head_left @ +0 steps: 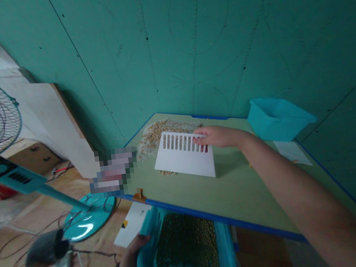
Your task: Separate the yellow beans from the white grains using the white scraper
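Observation:
My right hand (pixel 209 138) reaches over the table and is closed on a white slotted board (pixel 185 162), with fingertips showing at its slots. The board stands tilted above the tabletop. Behind it spreads a heap of tan beans (pixel 161 130), and a few more beans (pixel 167 172) lie at its near edge. Below the table's front edge, my left hand (pixel 132 258) grips the left rim of a teal plastic tub (pixel 226 249), thumb on top. Inside the tub are dark green small beans (pixel 176 243) and yellowish beans (pixel 208 243) to the right.
The pale green table (pixel 238 195) has blue-taped edges and stands against a green wall. An angular teal bin (pixel 270 117) sits at its right back, by a white sheet (pixel 292 153). A standing fan (pixel 16 176) and loose cables are left. A pixelated item (pixel 114 172) lies at the left edge.

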Available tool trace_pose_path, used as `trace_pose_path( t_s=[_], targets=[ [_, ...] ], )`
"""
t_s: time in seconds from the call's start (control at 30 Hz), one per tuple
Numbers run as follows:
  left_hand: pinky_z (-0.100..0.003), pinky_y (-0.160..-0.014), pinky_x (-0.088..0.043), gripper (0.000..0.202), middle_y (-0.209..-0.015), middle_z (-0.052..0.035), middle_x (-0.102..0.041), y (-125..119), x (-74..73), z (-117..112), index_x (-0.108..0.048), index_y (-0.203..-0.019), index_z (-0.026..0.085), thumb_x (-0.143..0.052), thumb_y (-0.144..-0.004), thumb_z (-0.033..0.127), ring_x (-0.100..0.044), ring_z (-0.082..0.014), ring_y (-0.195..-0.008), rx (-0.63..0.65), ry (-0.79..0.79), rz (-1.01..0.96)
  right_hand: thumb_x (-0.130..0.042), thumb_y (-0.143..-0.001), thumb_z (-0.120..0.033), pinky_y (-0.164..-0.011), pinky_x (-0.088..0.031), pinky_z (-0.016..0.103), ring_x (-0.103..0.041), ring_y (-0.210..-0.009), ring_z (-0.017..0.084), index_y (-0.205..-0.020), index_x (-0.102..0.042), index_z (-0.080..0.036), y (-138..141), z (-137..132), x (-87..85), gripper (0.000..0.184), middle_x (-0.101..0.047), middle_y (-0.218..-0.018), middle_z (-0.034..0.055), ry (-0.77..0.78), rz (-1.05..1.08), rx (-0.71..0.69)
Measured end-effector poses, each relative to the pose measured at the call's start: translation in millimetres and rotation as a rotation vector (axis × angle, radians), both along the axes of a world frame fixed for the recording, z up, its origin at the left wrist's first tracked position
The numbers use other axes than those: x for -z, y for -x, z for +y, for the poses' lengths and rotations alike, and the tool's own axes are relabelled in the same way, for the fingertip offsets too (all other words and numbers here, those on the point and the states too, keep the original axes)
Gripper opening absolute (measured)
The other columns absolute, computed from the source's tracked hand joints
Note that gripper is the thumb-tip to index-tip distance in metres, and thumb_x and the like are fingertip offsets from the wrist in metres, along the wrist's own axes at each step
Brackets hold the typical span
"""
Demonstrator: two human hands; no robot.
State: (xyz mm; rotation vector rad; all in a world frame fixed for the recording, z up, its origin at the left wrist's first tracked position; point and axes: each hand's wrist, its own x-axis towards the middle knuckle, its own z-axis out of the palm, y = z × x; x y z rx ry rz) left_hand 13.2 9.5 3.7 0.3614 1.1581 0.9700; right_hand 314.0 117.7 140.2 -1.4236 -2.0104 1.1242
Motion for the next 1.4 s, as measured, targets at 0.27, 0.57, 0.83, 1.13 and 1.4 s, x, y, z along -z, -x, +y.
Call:
trace_pose_path(
  t_s=[0.27, 0.57, 0.83, 1.13, 1.4],
  targets=[
    [-0.036, -0.052, -0.055, 0.020, -0.059, -0.0033, -0.072, 3, 6.2, 1, -0.065, -0.078, 0.014, -0.062, -0.059, 0.013, -0.067, -0.0265, -0.057, -0.024, 0.010, -0.035, -0.047, -0.082, -0.029, -0.060, -0.045, 0.024, -0.057, -0.066, 0.012, -0.088, -0.053, -0.015, -1, 0, 1.9, 0.016, -0.061, -0.078, 0.0037, 0.046, 0.041, -0.026],
    [-0.035, -0.048, -0.055, 0.016, -0.058, -0.0047, -0.072, 4, 5.3, 3, -0.067, -0.071, 0.014, -0.064, -0.056, 0.015, -0.067, -0.0286, -0.058, 0.011, 0.007, -0.050, -0.048, -0.083, -0.031, -0.062, -0.044, 0.024, -0.054, -0.065, 0.010, -0.090, -0.054, -0.014, 0, 1, 4.4, 0.019, -0.059, -0.077, 0.0024, 0.044, 0.026, -0.077],
    [-0.036, -0.049, -0.056, 0.020, -0.055, -0.0044, -0.071, 3, 5.4, 3, -0.067, -0.075, 0.013, -0.065, -0.055, 0.013, -0.068, -0.0294, -0.059, -0.022, 0.011, -0.045, -0.048, -0.082, -0.033, -0.062, -0.044, 0.025, -0.054, -0.064, 0.010, -0.085, -0.052, -0.015, 0, 1, 5.9, 0.018, -0.056, -0.073, 0.0005, 0.077, 0.071, -0.104],
    [-0.037, -0.049, -0.055, 0.028, -0.055, -0.0032, -0.071, 4, 1.2, 2, -0.068, -0.085, 0.015, -0.065, -0.057, 0.014, -0.068, -0.0307, -0.061, -0.080, 0.029, -0.068, -0.049, -0.082, -0.030, -0.059, -0.045, 0.024, -0.053, -0.060, 0.009, -0.081, -0.051, -0.015, 5, 5, 12.5, 0.015, -0.054, -0.069, -0.0005, 0.081, 0.113, -0.138],
    [-0.037, -0.050, -0.056, 0.011, -0.056, -0.0040, -0.072, 8, 3.1, 3, -0.068, -0.062, 0.015, -0.071, -0.052, 0.017, -0.068, -0.0310, -0.062, -0.080, 0.001, -0.011, -0.051, -0.081, -0.028, -0.056, -0.043, 0.022, -0.052, -0.058, 0.008, -0.086, -0.053, -0.015, 3, 12, 22.3, 0.015, -0.055, -0.069, -0.0009, 0.083, 0.194, -0.084]
  ],
)
